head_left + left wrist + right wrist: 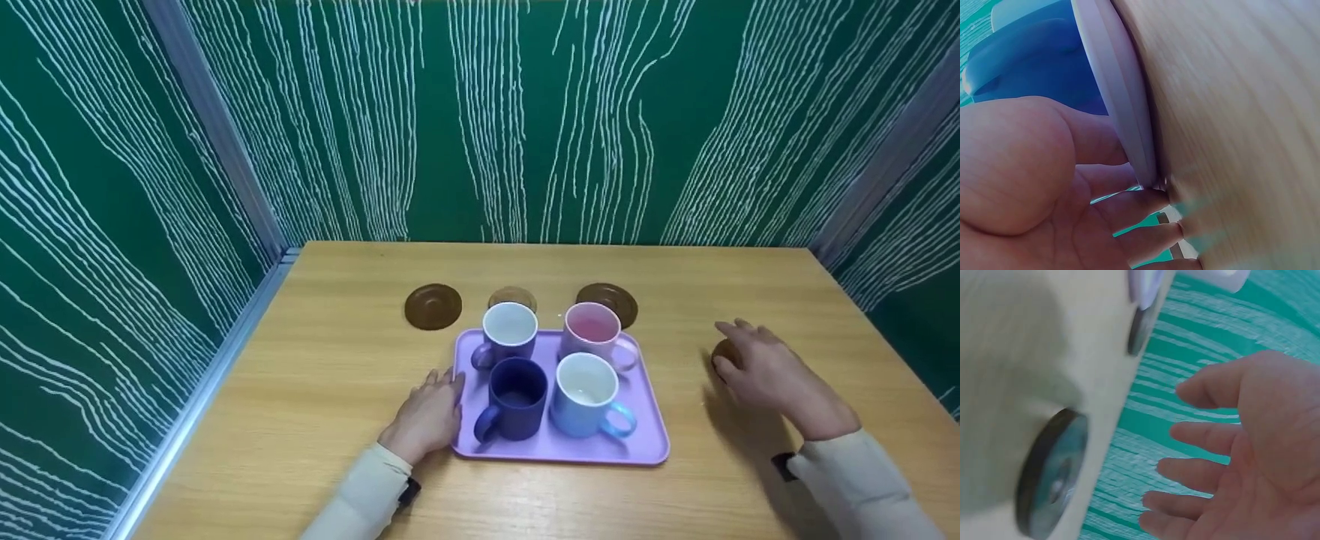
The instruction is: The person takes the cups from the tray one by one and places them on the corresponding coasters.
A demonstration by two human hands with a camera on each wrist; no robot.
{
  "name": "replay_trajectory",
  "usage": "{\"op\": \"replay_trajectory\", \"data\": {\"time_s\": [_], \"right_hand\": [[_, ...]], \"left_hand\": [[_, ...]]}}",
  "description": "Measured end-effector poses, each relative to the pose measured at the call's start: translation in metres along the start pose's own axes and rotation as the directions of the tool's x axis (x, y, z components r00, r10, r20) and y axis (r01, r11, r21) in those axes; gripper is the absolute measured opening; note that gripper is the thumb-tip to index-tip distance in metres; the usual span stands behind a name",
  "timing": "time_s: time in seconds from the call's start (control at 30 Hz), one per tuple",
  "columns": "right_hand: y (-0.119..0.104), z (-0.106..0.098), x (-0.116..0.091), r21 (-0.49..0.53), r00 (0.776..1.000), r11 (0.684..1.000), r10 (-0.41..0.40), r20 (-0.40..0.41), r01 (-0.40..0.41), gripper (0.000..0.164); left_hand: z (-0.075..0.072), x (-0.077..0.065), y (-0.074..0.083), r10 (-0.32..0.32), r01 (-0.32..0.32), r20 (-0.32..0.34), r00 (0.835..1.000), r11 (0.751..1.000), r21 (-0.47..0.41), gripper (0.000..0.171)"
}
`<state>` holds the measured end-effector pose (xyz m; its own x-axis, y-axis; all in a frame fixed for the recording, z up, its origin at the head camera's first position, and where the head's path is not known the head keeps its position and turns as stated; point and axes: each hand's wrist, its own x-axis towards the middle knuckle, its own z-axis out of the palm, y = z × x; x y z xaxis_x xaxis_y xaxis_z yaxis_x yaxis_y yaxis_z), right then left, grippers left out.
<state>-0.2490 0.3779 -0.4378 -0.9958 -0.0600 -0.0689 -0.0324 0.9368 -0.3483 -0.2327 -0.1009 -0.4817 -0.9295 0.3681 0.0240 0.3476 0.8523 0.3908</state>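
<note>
My left hand (424,420) touches the left edge of a purple tray (645,442), its fingers fairly straight along the rim. In the left wrist view, the thumb lies against the tray rim (1123,95) and the fingertips reach the table. Standing on the tray are a dark navy mug (517,405), a light blue mug (581,397), a pink mug (589,334) and a dark mug with a white inside (508,334). My right hand (769,371) hovers with spread fingers above a brown round disc (1053,475), like a coaster, apart from it.
Behind the tray lie a dark brown disc (433,306), a lighter wood-coloured one (512,296) and another dark one (619,304), partly hidden by the pink mug. Green white-lined panels (480,120) enclose the wooden table (337,300) at the back and sides.
</note>
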Motion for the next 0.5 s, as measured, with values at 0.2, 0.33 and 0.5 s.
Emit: {"op": "replay_trajectory", "data": {"time_s": [0.2,0.33,0.5], "right_hand": [[0.023,0.007,0.007,-0.041,0.998,0.999,0.028,0.055,-0.026,0.083],[0.034,0.010,0.011,-0.073,0.994,0.996,0.049,0.102,-0.042,0.091],[0.045,0.014,0.010,-0.066,0.987,0.996,0.067,0.145,-0.058,0.090]], "left_hand": [[0.002,0.001,-0.001,0.007,-0.007,-0.007,1.000,0.999,0.034,0.047],[0.003,0.001,-0.001,0.006,-0.005,-0.010,1.000,0.999,0.037,0.047],[0.002,0.001,0.001,0.005,-0.005,-0.009,1.000,1.000,0.031,0.047]]}}
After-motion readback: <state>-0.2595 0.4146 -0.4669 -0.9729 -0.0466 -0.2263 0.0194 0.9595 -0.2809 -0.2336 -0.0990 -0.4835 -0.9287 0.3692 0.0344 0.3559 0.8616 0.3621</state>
